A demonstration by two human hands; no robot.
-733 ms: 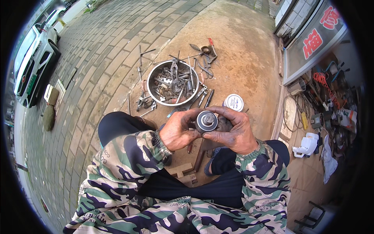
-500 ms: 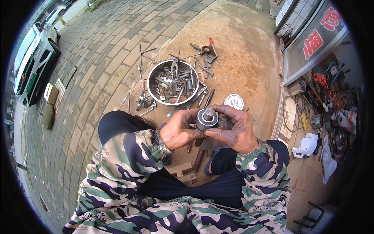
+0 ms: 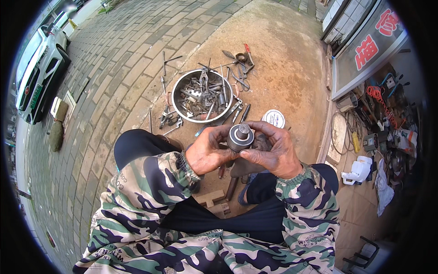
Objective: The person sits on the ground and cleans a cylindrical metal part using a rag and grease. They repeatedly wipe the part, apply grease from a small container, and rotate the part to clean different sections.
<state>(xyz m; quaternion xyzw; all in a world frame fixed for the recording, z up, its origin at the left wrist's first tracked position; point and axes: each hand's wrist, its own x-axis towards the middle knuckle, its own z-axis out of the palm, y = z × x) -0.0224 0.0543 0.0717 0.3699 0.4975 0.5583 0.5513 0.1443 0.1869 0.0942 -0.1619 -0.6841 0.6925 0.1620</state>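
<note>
Between both hands, above my knees, I hold a dark, greasy cylindrical metal part (image 3: 240, 143). Its upper end shows a bearing-like ring with a short shaft stub sticking up from the centre. My left hand (image 3: 206, 151) is closed on its left side, thumb at the front. My right hand (image 3: 282, 153) wraps the right side, its blackened thumb pressed near the front edge. A dark lumpy section (image 3: 261, 142) shows inside the right palm; whether it belongs to the same part I cannot tell. The part's underside is hidden.
Ahead stands a round metal basin (image 3: 175, 89) heaped with tools and metal pieces. Pliers-like tools (image 3: 242, 78) lie beyond it. A white-lidded round tin (image 3: 274, 119) is beyond my right hand. Below sit wooden blocks (image 3: 211, 198) and a dark rod (image 3: 232, 188). A white jug (image 3: 358, 170) stands right.
The metal part has shifted slightly left and tipped a little, so more of its upper side shows. Both hands keep their hold on it.
</note>
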